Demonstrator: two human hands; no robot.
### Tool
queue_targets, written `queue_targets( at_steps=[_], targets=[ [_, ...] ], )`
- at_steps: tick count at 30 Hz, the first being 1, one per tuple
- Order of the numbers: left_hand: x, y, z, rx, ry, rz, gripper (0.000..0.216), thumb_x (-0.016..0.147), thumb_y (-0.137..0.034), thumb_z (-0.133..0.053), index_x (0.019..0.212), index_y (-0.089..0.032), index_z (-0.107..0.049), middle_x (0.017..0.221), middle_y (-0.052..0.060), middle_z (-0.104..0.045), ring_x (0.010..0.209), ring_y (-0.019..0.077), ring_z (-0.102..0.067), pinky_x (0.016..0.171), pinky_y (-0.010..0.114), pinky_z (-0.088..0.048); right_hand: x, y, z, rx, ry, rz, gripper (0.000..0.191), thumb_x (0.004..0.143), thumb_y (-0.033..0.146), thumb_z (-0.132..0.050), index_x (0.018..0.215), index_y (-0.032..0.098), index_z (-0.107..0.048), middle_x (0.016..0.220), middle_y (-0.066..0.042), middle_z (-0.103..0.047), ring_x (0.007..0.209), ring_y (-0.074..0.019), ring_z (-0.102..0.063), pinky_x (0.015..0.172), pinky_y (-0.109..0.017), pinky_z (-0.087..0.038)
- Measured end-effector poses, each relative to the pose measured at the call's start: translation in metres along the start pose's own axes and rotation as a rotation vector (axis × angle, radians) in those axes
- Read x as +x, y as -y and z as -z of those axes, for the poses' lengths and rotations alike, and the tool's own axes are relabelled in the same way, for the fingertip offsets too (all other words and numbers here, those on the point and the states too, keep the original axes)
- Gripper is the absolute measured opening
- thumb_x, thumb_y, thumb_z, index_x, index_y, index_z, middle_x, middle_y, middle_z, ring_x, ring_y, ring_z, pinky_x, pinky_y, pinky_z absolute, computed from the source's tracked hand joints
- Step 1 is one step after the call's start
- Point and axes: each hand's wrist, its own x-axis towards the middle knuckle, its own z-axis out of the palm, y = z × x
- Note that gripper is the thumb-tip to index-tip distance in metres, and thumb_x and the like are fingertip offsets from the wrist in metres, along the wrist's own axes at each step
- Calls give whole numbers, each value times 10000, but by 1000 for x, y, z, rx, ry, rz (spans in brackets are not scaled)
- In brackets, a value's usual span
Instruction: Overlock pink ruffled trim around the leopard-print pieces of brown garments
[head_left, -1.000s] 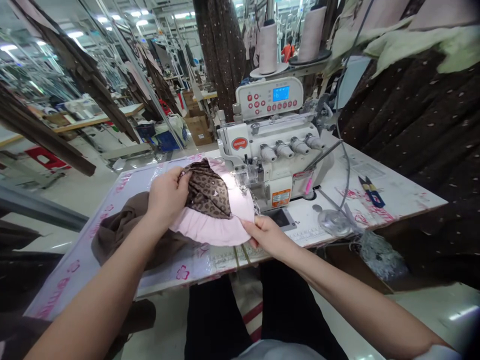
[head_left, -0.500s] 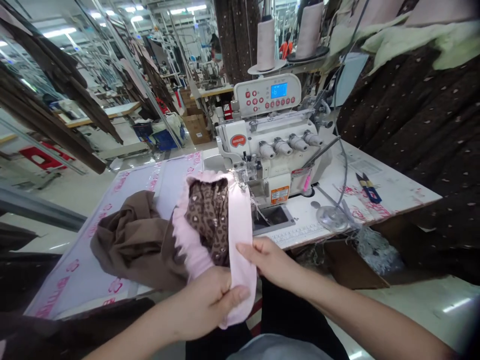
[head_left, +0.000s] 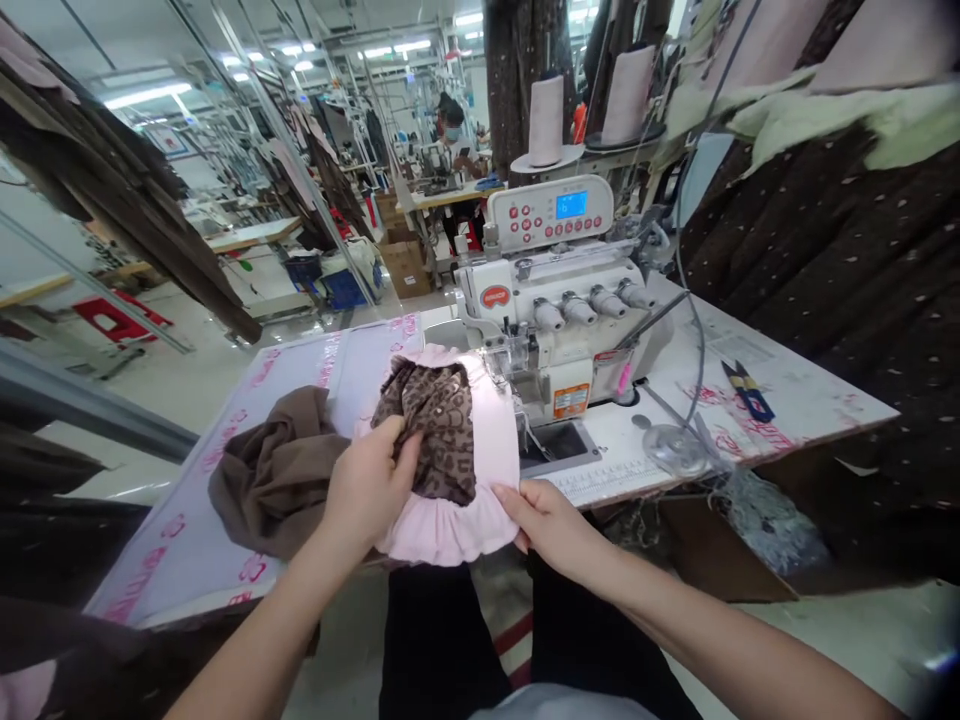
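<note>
My left hand point(head_left: 366, 487) grips the leopard-print fabric point(head_left: 439, 425) where it meets a pink gathered band point(head_left: 480, 500). At the band's lower right edge, near the table's front, my right hand point(head_left: 546, 518) pinches the pink cloth. The far end of the band lies under the presser foot of the white overlock sewing machine point(head_left: 559, 310). A brown fabric heap point(head_left: 277, 475) lies on the table just left of my left hand.
The white sewing table point(head_left: 750, 420) carries blue thread snips point(head_left: 746, 388) at the right. Thread cones point(head_left: 546, 120) stand behind the machine. Dark dotted garments point(head_left: 840, 260) hang at the right. A person sits at a far workstation point(head_left: 454, 135). A cardboard bin point(head_left: 720, 550) sits under the table's right side.
My left hand has moved from the band's bottom end up onto the leopard-print fabric. The pink band now lies flatter on the table, and my right hand has stayed at its lower right edge.
</note>
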Motion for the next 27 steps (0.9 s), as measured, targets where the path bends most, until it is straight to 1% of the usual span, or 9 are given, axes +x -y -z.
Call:
queue_targets(
  at_steps=[4, 7, 10, 12, 16, 19, 22, 24, 27],
  targets=[
    [21, -2, 13, 52, -87, -29, 210, 853, -339, -372, 728, -190, -454, 599, -3, -486, 603, 160, -504, 548, 247, -336, 20, 4, 7, 72, -37, -32, 482, 775, 579, -463, 548, 157, -410, 388, 56, -389, 361, -50, -312, 378, -187, -206],
    [19, -19, 15, 7, -222, -156, 322, 817, -337, -432, 1054, -123, -473, 1022, 115, -550, 1004, 226, -492, 850, 323, -387, 30, 8, 10, 182, -36, -53, 471, 741, 574, -513, 548, 158, -406, 371, 66, -375, 339, -42, -276, 359, -183, -162],
    [0, -42, 7, -42, -10, -386, 662, 732, -342, -521, 1300, -105, -278, 1357, 149, -330, 1259, 262, -276, 1001, 406, -298, 34, 14, 11, 296, -19, -95, 453, 705, 568, -557, 570, 159, -418, 359, 74, -372, 311, -38, -252, 338, -181, -123],
    [-12, -53, -5, 5, 114, -416, 724, 695, -252, -518, 1339, -105, -221, 1403, 141, -271, 1288, 273, -233, 987, 449, -315, 34, 17, 11, 345, -22, -114, 451, 685, 563, -578, 564, 159, -418, 346, 75, -373, 295, -33, -234, 327, -179, -105],
    [-11, -57, -24, 99, 75, -419, 651, 632, -47, -427, 1278, -28, -342, 1346, 175, -368, 1263, 263, -303, 1005, 410, -327, 35, 21, 10, 393, -34, -109, 448, 679, 546, -587, 547, 156, -411, 340, 70, -383, 291, -25, -226, 324, -174, -110],
    [3, -55, -21, 151, 101, -472, 585, 653, -12, -390, 1237, -16, -405, 1311, 178, -415, 1232, 247, -361, 1021, 355, -325, 31, 23, 7, 383, -39, -66, 411, 711, 521, -565, 588, 153, -428, 402, 51, -449, 314, -33, -288, 334, -170, -172],
    [22, -58, -8, 229, 178, -423, 570, 659, 20, -358, 1219, -58, -428, 1289, 150, -447, 1204, 218, -400, 975, 307, -368, 20, 26, 15, 194, -14, 13, 353, 793, 484, -475, 683, 149, -484, 515, 23, -519, 366, -53, -365, 362, -177, -247],
    [39, -60, 1, 265, 244, -372, 536, 652, 27, -352, 1156, -103, -480, 1186, 123, -535, 1096, 208, -500, 859, 278, -438, 8, 29, 37, -59, -74, 64, 328, 841, 444, -405, 736, 154, -515, 566, 10, -531, 419, -73, -409, 403, -192, -296],
    [66, -55, 10, 310, 313, -336, 479, 645, 10, -365, 1070, -131, -536, 966, 110, -625, 848, 214, -606, 670, 264, -461, -8, 31, 104, -608, -454, 135, 291, 863, 379, -356, 801, 161, -538, 651, -31, -554, 584, -138, -503, 559, -257, -386]
  ],
)
